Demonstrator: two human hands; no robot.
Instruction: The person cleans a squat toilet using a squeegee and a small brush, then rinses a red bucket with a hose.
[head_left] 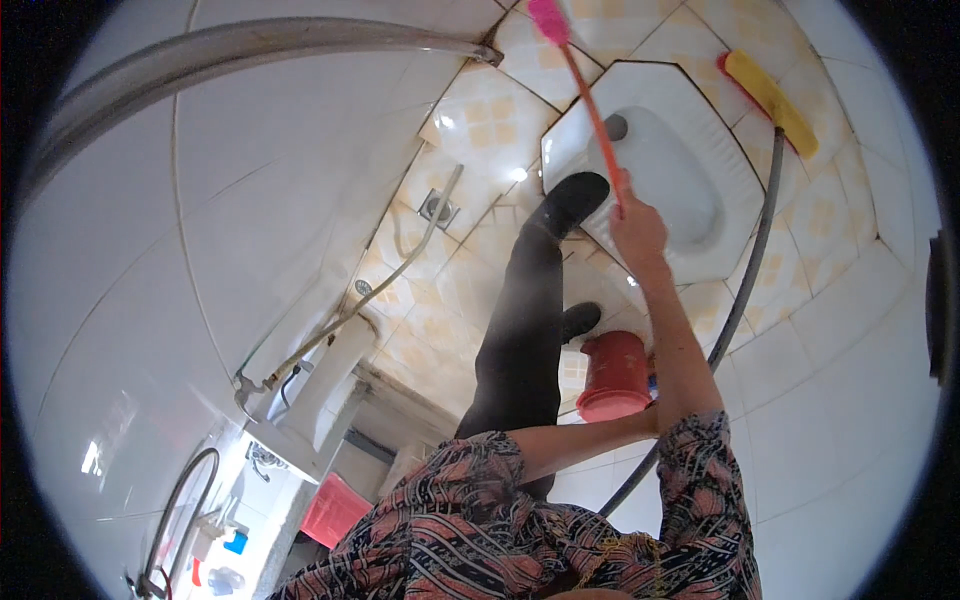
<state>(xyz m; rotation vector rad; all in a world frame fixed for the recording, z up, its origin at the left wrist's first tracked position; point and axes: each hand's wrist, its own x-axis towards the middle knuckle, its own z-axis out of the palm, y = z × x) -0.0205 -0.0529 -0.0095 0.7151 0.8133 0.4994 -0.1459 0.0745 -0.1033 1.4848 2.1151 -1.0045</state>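
In the head view, the left hand is hidden behind the right forearm (682, 350); its grip cannot be told. By the right hand (640, 235), an orange-handled pink brush (586, 100) is gripped over a glossy, ribbed-edged squat toilet (685, 185), bordered leftward by open tiled floor (488, 130).

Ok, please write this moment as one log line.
Right hand: holds pink brush by orange handle; left hand: hidden behind right forearm; handle: over squat toilet; yellow brush: beside toilet

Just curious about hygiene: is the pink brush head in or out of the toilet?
Out: the pink brush head shows against the floor tiles, beyond the squat toilet rim; contact unclear.
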